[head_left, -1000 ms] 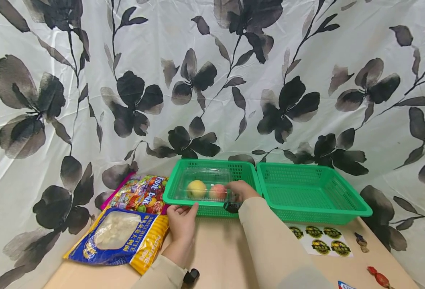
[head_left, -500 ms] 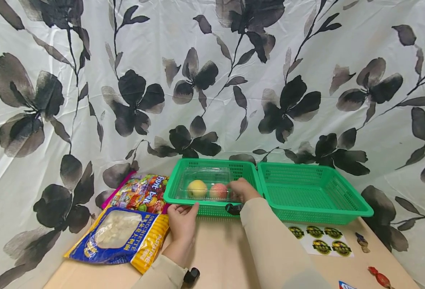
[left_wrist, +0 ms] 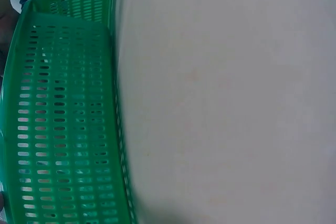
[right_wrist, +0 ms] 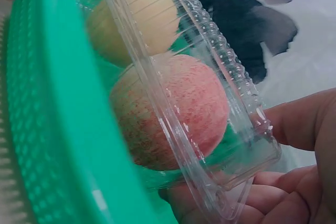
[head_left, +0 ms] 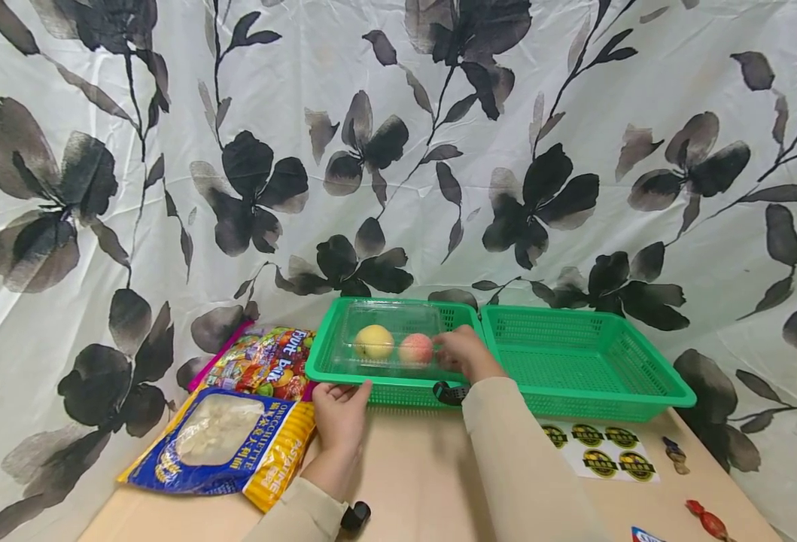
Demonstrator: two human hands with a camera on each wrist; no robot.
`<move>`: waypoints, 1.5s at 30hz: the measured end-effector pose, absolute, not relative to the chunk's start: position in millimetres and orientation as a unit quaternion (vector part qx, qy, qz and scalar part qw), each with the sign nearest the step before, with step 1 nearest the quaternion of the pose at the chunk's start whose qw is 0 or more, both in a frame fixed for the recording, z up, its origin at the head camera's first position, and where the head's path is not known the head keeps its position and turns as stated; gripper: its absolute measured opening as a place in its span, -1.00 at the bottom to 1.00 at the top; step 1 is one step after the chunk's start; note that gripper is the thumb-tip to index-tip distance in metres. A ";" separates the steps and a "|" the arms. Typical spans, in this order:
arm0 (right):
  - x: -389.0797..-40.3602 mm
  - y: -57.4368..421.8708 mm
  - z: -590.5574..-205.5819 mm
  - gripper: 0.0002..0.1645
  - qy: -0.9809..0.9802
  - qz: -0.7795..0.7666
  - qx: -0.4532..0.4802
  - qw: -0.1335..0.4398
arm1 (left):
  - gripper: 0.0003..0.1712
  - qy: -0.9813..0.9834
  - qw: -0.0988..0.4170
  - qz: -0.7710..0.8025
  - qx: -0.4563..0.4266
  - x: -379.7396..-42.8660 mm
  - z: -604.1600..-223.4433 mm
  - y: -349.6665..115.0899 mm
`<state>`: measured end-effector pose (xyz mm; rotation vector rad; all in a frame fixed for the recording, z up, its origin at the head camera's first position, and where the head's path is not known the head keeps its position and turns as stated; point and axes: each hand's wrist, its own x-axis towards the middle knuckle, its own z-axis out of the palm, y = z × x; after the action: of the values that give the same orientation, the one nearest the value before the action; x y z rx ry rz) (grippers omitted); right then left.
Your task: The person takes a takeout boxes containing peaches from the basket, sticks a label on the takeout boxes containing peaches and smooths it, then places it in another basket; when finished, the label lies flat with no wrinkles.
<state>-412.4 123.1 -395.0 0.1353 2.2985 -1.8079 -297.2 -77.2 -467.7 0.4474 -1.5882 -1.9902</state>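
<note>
A clear plastic clamshell box (head_left: 393, 309) is inside the left green basket (head_left: 398, 382), holding a yellow round fruit (head_left: 374, 342) and a pink, speckled, peach-like fruit (head_left: 416, 349). My right hand (head_left: 469, 354) pinches the box's right end; in the right wrist view the thumb (right_wrist: 294, 124) lies on one side of that corner and curled fingers on the other. The box looks tilted there. My left hand (head_left: 340, 418) holds the front rim of the same basket near its left corner. Only a sliver of that hand shows at the left wrist view's edge.
A second green basket (head_left: 574, 361) adjoins on the right. Left lie a candy bag (head_left: 269, 361) and a blue-and-yellow pasta bag (head_left: 222, 444). A sticker sheet (head_left: 608, 455), a dark wrapped candy (head_left: 676, 455) and a red one (head_left: 708, 519) lie front right. A floral cloth hangs behind.
My right hand has moved slightly right and up, bringing the clear box with it. Both fruits have shifted the same way. My left hand stays on the basket rim.
</note>
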 end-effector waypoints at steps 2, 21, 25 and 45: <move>-410.2 126.9 -389.5 -0.64 0.776 -0.619 0.048 0.107 | -0.27 -0.590 0.274 -0.741 0.167 -296.7 -467.7 -77.6; -356.7 171.4 -340.6 -0.37 0.765 -0.638 -0.001 0.090 | -0.34 -0.605 0.265 -0.732 0.170 -298.9 -468.4 -83.0; -340.5 181.7 -337.9 -0.43 0.758 -0.645 -0.017 0.091 | -0.33 -0.599 0.260 -0.739 0.167 -297.5 -466.7 -83.7; -243.6 220.4 -366.9 -0.36 0.758 -0.640 -0.051 0.117 | -0.32 -0.605 0.281 -0.728 0.158 -303.7 -471.2 -85.4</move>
<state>-243.6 220.4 -366.9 -0.1488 2.2181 -1.8732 -303.7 -85.4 -471.2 0.4231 -1.6209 -1.9507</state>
